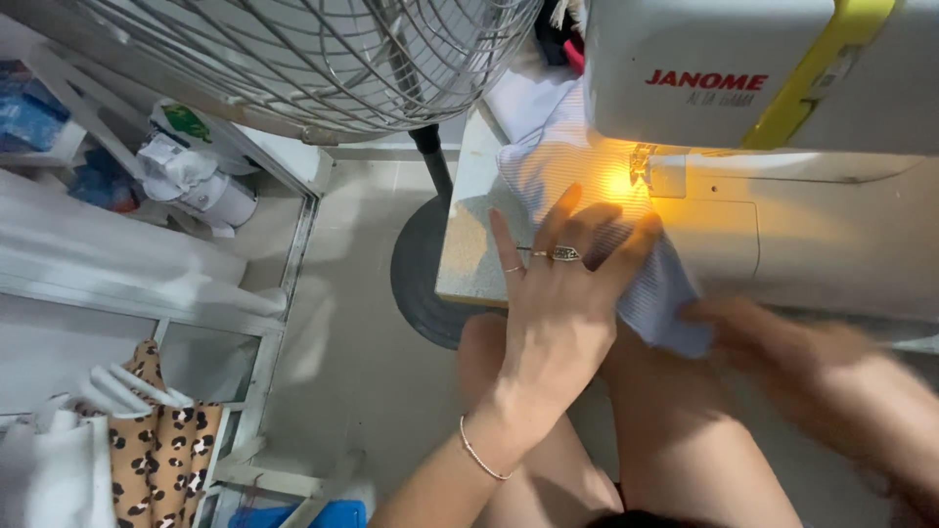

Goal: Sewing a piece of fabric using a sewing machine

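fabric (587, 191): lay on table (469, 244), under sewing machine (743, 88) needle area; near edge hung off table over the lap
left hand (562, 284): flat on fabric, just left of needle; fingers spread
right hand (773, 328): right of left hand, at fabric's near right corner; blurred
sewing machine: on table, behind both hands
fan (323, 59): left of machine; its base (425, 274) on floor beside table
shelf rack (147, 293): far left, well apart from table

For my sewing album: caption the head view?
Left hand presses striped cloth under the sewing machine; blurred right hand holds its edge.
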